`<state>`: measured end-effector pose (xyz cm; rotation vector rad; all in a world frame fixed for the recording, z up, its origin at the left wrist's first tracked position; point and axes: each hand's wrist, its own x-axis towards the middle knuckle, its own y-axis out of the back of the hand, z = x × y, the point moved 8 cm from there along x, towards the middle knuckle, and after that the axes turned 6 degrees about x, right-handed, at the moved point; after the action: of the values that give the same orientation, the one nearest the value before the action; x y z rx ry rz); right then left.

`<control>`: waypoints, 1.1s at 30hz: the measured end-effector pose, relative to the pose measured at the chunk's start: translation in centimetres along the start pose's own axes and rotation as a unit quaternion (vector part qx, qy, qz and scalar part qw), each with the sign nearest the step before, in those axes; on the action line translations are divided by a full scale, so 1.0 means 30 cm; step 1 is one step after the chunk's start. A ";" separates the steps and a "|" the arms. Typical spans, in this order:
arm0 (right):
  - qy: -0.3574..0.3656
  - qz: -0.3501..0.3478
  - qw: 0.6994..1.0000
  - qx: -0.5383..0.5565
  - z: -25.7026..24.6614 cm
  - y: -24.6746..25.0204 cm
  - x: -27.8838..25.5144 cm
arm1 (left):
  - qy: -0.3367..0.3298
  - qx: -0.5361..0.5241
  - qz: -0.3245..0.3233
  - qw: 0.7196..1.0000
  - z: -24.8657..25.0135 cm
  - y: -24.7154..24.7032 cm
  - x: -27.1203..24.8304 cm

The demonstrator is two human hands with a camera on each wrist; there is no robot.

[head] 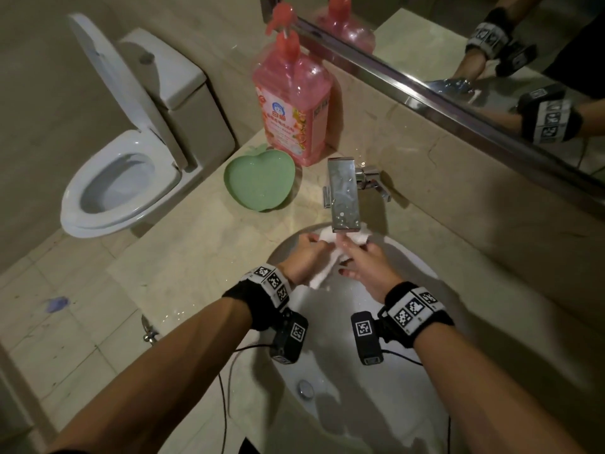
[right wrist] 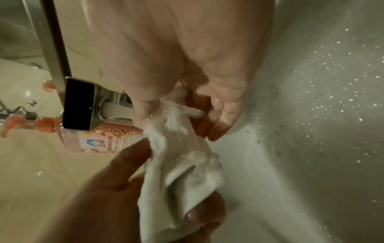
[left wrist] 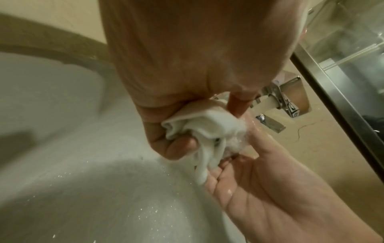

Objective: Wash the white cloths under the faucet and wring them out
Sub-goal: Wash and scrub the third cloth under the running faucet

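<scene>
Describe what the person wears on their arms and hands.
Both forearms are bare, no sleeves or gloves. Each wrist carries a black band ringed with white square-code tags. A small black camera box, itself tagged, hangs under each wrist, trailing a thin black cable. The left hand and right hand look wet.

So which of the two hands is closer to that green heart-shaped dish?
Left. The left hand is on the side of the sink toward the green dish; the right hand lies farther away.
</scene>
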<state>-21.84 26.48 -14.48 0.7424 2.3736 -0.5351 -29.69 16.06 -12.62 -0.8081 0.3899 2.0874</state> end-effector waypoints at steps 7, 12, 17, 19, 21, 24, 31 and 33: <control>0.052 0.019 0.998 0.002 -0.044 0.004 -0.035 | 0.002 0.075 0.020 0.997 -0.032 -0.004 0.004; 0.053 0.032 0.998 -0.010 -0.033 0.037 -0.050 | 0.019 0.022 0.022 0.999 -0.022 -0.024 0.024; 0.063 0.030 0.995 -0.065 -0.025 0.058 -0.044 | -0.003 0.047 -0.031 0.998 0.013 -0.084 0.033; 0.070 0.043 0.995 -0.064 -0.031 0.078 -0.033 | -0.038 0.098 -0.008 0.994 0.028 -0.069 0.035; 0.075 0.067 0.994 -0.050 -0.045 0.113 -0.024 | -0.045 0.132 0.049 0.989 0.030 -0.024 0.055; 0.062 0.060 0.993 -0.075 -0.055 0.141 -0.012 | -0.009 0.104 0.084 0.991 0.018 0.024 0.074; 0.045 0.013 0.982 -0.184 -0.108 0.141 -0.008 | -0.017 0.086 0.055 0.995 0.035 0.092 0.080; 0.038 0.001 0.983 -0.177 -0.115 0.136 -0.002 | -0.024 0.066 0.048 0.996 0.034 0.117 0.074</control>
<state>-20.71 31.39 -12.68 0.6105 2.4439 -0.0765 -33.88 15.84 -13.39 -0.6730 0.5439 2.1397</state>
